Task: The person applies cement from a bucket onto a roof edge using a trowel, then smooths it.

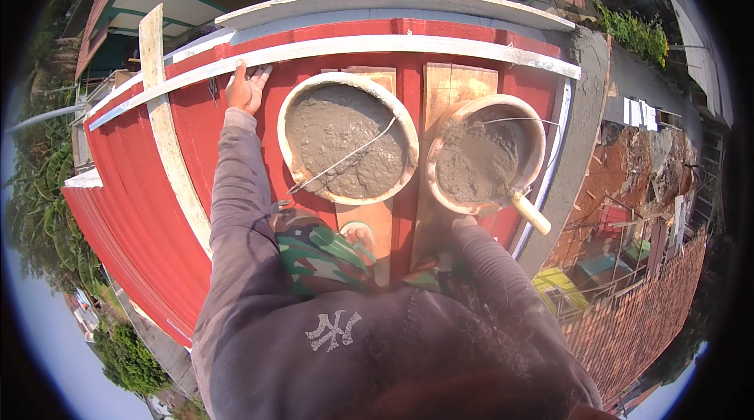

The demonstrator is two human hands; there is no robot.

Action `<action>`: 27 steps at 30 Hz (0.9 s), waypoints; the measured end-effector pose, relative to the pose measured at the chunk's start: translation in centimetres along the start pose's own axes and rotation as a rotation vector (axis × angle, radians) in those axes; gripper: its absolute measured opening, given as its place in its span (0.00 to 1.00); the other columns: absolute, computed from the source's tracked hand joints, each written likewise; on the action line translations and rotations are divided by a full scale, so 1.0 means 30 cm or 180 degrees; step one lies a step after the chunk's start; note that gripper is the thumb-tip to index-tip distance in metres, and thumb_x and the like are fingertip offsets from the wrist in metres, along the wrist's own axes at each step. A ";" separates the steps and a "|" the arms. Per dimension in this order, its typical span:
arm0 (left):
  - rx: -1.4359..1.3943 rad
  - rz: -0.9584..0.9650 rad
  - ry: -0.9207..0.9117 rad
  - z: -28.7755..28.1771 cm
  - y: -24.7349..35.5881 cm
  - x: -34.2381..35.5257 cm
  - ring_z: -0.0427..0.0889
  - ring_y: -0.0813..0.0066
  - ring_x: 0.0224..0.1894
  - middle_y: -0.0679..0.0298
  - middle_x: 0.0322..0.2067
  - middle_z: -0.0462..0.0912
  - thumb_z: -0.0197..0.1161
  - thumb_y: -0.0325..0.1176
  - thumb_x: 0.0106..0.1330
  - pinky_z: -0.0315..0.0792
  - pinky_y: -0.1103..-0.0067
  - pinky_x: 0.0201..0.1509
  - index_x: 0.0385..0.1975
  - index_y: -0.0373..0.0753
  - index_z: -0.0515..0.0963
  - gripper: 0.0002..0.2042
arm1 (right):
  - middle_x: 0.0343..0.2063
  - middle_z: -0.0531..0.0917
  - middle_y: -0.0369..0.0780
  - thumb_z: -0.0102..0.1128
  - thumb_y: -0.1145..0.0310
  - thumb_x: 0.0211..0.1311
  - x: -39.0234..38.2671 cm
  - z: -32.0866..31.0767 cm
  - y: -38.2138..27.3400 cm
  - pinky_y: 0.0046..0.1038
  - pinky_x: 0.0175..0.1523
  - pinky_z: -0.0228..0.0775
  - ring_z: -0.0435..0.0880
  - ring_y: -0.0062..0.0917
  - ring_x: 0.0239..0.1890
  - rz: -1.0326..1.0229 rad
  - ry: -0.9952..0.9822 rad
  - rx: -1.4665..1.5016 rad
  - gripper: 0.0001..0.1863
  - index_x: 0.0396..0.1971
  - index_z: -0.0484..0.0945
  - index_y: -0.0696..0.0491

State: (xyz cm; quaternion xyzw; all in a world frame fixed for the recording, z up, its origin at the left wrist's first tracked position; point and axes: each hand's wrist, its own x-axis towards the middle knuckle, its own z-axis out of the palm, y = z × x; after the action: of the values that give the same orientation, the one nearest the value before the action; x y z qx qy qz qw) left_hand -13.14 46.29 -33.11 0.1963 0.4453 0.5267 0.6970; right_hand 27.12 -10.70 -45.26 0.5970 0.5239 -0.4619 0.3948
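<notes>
— Red ribbed roofing (129,208) spreads under the worker, with a tiled roof (636,318) lower down on the right; what worries you up here?

— Mostly the 2 buckets; the large bucket (283,137) is loaded with wet grey mortar (338,133), over a wooden board (381,243); the small bucket (536,137) is just to its right, partly filled too, with a pale handle (531,213) poking over its near edge.

— And the hands?

— The left hand (248,90) is loosely spread, fingers reaching the white beam (353,45), at least 1 of them lying over it; the right hand (464,222) is nearly all hidden behind the small bucket's near side, so I cannot tell whether it grips, presses or merely steadies.

— So what might go wrong?

— If that right hand has a poor hold, the small bucket could tip and slop mortar onto the roofing; a knock to the pale handle could flick some out; the board, if loose, might rock, with a sandalled foot (359,233) so near the large bucket; leaning on the beam could shift it, should it be unfixed.
</notes>
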 end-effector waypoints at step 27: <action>0.0171 0.0192 -0.0440 -0.048 -0.052 0.037 0.80 0.45 0.67 0.39 0.63 0.77 0.64 0.27 0.79 0.75 0.46 0.76 0.68 0.22 0.61 0.25 | 0.66 0.84 0.42 0.54 0.62 0.77 -0.285 -0.318 -0.027 0.36 0.70 0.74 0.83 0.36 0.67 0.0265 0.0224 0.1456 0.21 0.64 0.84 0.47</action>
State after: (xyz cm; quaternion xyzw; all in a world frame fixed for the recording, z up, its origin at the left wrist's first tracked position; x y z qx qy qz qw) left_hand -13.42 46.44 -35.49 0.2641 0.4039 0.5206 0.7043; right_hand 27.42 -3.71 -34.51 0.7077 0.3939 -0.5308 0.2495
